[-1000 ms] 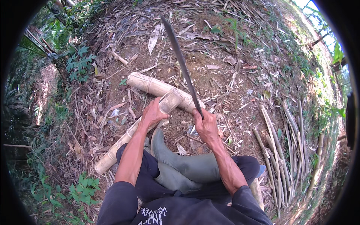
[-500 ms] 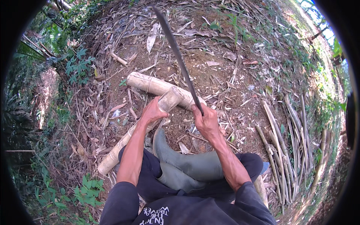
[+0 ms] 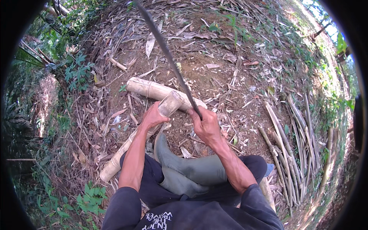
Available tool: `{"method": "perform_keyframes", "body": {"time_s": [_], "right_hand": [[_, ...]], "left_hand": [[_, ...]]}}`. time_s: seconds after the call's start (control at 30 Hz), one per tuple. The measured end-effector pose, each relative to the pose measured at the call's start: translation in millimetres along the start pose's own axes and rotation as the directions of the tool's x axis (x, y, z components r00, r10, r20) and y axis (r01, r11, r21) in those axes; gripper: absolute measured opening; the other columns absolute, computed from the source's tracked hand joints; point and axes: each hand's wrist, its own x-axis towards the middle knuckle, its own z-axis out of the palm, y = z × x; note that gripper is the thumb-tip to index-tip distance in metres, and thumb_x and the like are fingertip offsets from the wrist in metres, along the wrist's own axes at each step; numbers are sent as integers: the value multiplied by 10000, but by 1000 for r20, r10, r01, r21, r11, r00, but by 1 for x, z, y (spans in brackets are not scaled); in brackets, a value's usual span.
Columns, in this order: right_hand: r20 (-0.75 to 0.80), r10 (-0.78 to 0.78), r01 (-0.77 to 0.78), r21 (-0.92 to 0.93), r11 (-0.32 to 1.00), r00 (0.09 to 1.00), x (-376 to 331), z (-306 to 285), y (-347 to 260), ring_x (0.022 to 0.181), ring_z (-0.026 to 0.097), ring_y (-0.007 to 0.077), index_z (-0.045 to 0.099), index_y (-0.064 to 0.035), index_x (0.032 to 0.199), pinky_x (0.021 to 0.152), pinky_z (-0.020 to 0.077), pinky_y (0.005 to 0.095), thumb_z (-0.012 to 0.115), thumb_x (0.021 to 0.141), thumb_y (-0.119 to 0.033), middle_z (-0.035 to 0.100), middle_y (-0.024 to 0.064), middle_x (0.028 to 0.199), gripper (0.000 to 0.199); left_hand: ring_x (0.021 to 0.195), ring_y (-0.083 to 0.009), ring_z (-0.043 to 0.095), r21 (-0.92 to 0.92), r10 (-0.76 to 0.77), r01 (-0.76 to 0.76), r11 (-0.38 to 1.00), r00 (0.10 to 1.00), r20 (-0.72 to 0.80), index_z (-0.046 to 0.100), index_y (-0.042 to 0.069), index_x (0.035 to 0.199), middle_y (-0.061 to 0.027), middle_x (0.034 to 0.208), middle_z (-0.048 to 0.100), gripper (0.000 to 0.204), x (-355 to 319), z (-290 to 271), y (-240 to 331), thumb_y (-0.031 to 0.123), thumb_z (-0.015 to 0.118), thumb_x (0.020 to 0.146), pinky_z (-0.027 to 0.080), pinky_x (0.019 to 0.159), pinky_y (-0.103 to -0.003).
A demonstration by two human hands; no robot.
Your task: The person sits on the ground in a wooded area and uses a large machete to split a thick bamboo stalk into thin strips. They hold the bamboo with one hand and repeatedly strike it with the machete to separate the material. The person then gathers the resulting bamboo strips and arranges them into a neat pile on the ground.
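Outdoors: bamboo (image 3: pixel 172 102) and blade (image 3: pixel 167 54)
Left hand (image 3: pixel 153 116) clasps the bamboo; right hand (image 3: pixel 207 125) grips the blade above the ground (image 3: pixel 200 76).

Matt mtl blade (image 3: pixel 168 56), smooth bamboo pc (image 3: pixel 171 102), semi-gloss rubbery boots (image 3: pixel 199 169)

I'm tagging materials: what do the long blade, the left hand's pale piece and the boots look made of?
Long blade: probably steel; dark, dull, thin and straight. Pale piece: likely bamboo; tan, rounded, woody-looking surface. Boots: rubber or plastic, cannot tell which; smooth green with slight sheen.
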Motion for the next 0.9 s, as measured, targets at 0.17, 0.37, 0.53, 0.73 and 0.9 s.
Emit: {"method": "perform_keyframes", "body": {"time_s": [0.17,0.37,0.53,0.73,0.9], "right_hand": [[-56,5,-7,-44,999,998,-29,15,48,546,585,379,597,24,824,507,432,435,608,906,-74,584,208,644,128],[148,296,-223,-375,900,944,-62,18,110,445,506,268,644,64,915,465,417,409,562,968,-211,566,184,578,291],[-68,29,-26,34,999,997,-6,4,3,591,625,377,641,39,891,519,460,454,579,934,-153,628,242,702,207],[135,355,-297,-324,898,925,-63,20,104,551,634,373,655,27,836,506,470,451,589,926,-151,597,247,594,210],[183,344,-258,-377,890,921,-41,14,79,531,624,371,656,28,830,509,474,447,595,925,-155,582,237,565,215]], "left_hand": [[1137,-311,581,15,2,-2,1000,1000,-24,493,6,1287,-189,1196,606,873,1,2,2,299,838,541,443,977,-374],[1137,-372,562,72,-20,24,997,999,-45,478,46,1295,-217,1206,581,858,-6,9,10,335,825,566,460,956,-434],[1122,-383,567,89,-20,28,996,996,-88,478,42,1297,-225,1201,576,868,-9,9,6,329,818,551,465,952,-436],[1129,-364,569,101,-39,46,994,996,-74,492,42,1284,-217,1199,579,856,-10,9,15,328,812,543,461,960,-425],[1129,-371,572,72,-35,37,997,999,-29,493,40,1293,-226,1205,583,871,-9,10,5,327,821,539,461,961,-431]]}}
